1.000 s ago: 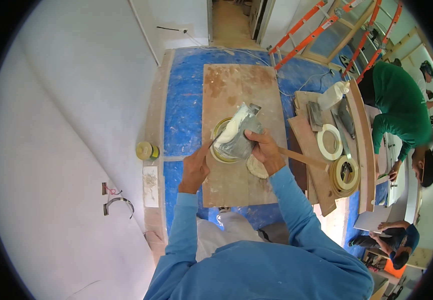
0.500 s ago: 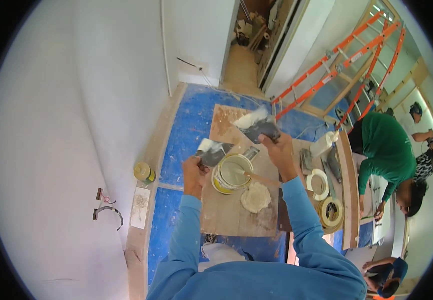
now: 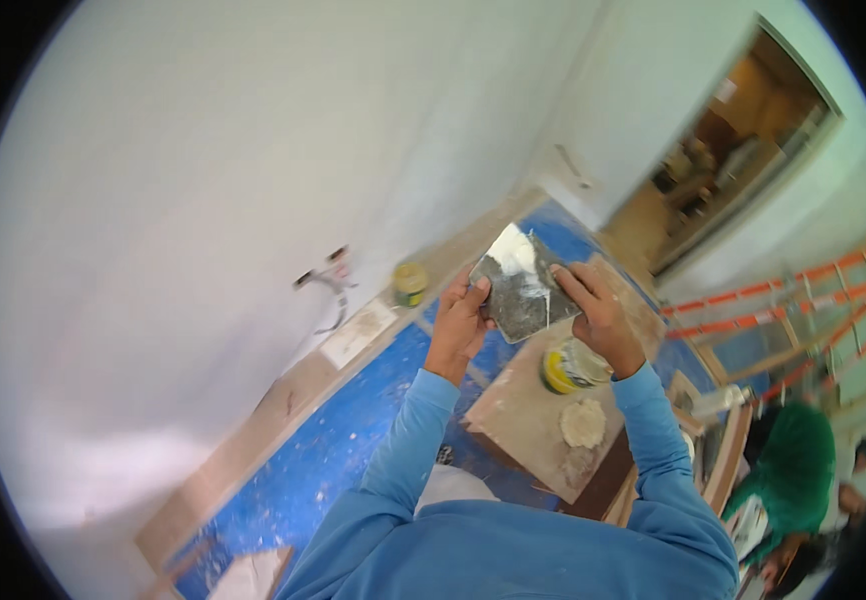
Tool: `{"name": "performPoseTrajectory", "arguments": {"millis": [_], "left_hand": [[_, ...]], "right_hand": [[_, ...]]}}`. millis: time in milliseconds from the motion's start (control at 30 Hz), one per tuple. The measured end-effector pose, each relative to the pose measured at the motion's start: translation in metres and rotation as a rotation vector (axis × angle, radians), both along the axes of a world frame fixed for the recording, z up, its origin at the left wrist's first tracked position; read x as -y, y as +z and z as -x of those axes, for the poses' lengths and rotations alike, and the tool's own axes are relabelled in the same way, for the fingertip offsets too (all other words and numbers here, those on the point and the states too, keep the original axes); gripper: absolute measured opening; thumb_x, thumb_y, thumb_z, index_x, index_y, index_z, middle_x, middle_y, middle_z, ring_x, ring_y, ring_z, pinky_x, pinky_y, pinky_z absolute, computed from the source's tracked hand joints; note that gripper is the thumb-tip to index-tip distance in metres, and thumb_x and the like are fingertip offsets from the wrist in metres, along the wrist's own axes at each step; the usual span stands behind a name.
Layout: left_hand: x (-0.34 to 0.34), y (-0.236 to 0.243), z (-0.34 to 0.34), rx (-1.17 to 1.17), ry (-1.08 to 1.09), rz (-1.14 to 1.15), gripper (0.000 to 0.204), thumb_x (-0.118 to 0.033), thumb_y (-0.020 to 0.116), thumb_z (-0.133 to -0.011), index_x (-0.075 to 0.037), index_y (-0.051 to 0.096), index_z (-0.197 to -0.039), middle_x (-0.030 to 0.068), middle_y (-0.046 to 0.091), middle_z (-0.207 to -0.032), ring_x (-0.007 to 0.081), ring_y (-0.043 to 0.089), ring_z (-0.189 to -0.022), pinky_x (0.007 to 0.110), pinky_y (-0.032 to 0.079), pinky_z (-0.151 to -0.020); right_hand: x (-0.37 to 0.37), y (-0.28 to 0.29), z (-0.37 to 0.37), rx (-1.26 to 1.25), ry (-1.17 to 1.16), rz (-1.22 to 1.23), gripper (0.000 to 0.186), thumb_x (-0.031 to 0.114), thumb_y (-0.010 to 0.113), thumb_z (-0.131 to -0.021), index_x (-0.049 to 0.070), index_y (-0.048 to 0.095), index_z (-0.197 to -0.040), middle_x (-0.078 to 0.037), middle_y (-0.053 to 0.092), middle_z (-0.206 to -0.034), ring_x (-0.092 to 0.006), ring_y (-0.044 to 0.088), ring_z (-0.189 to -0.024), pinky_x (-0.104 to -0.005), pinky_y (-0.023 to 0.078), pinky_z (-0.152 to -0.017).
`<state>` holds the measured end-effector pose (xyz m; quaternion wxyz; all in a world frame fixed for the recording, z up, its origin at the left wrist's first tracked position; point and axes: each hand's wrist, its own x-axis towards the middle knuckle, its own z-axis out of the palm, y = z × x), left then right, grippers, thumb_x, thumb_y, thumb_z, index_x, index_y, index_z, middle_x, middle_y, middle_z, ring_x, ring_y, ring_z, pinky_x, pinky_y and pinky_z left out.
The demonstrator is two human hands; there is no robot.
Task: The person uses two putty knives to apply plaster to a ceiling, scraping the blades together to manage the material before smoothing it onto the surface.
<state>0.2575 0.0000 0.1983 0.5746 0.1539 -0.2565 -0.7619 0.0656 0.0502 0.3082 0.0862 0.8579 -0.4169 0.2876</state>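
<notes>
My left hand (image 3: 463, 318) is closed on a wide dark putty knife (image 3: 513, 312), its thumb pressed on the flat face. My right hand (image 3: 603, 312) grips a second dark putty knife (image 3: 553, 262) that overlaps the first; where one blade ends is hard to tell. White filler (image 3: 516, 250) is smeared across the upper part of the blades. Below my right hand stands an open yellow-labelled bucket (image 3: 557, 370), partly hidden by that hand. A round pale lump of filler (image 3: 583, 424) lies beside it on a board (image 3: 513, 398).
A white wall (image 3: 253, 150) with wires (image 3: 335, 290) poking from cut-outs rises on the left. A small yellow tin (image 3: 411, 280) sits by its base. Blue sheeting (image 3: 313, 460) covers the floor. On the right are an orange ladder (image 3: 783, 312) and a person in green (image 3: 795, 465).
The two putty knives, apart above the bucket before, now overlap. My view has swung left toward the wall; the bucket, ladder and doorway appear farther right.
</notes>
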Motion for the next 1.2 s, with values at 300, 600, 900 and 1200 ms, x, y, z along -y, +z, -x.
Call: {"name": "performPoseTrajectory", "arguments": {"millis": [300, 600, 900, 1200], "left_hand": [[-0.114, 0.032, -0.288, 0.306, 0.549, 0.006, 0.034, -0.023, 0.056, -0.098, -0.003, 0.055, -0.126, -0.0002, 0.064, -0.086, 0.0052, 0.055, -0.062, 0.02, 0.042, -0.05], [-0.239, 0.106, -0.37, 0.556, 1.042, -0.103, 0.03, -0.021, 0.052, -0.099, 0.0, 0.056, -0.12, 0.0017, 0.063, -0.085, 0.0063, 0.055, -0.065, 0.022, 0.042, -0.053], [-0.373, 0.119, -0.32, 0.365, 1.312, -0.19, 0.034, -0.016, 0.052, -0.096, 0.006, 0.054, -0.122, 0.0054, 0.063, -0.09, 0.0084, 0.056, -0.067, 0.023, 0.042, -0.055], [-0.519, 0.108, -0.243, 0.261, 2.244, -0.259, 0.03, -0.007, 0.054, -0.094, 0.006, 0.056, -0.121, 0.015, 0.067, -0.109, 0.019, 0.07, -0.09, 0.03, 0.06, -0.073]], "right_hand": [[0.054, -0.096, -0.225, 0.287, 0.343, -0.628, 0.044, -0.008, 0.056, -0.078, 0.001, 0.062, -0.121, -0.015, 0.06, -0.114, -0.0312, 0.061, -0.098, -0.0413, 0.05, -0.085], [0.033, -0.114, -0.379, 1.662, 0.513, -1.732, 0.031, 0.002, 0.061, -0.085, -0.004, 0.059, -0.115, -0.014, 0.066, -0.11, -0.0273, 0.065, -0.1, -0.04, 0.054, -0.093], [0.02, -0.222, -0.4, 0.922, 0.333, -1.971, 0.038, -0.002, 0.066, -0.079, -0.003, 0.059, -0.117, -0.013, 0.065, -0.109, -0.0277, 0.066, -0.097, -0.0418, 0.055, -0.086], [-0.012, -0.288, -0.376, 0.437, 0.269, -1.925, 0.034, 0.001, 0.069, -0.081, -0.003, 0.06, -0.113, -0.012, 0.066, -0.102, -0.0278, 0.067, -0.088, -0.0451, 0.058, -0.071]]}}
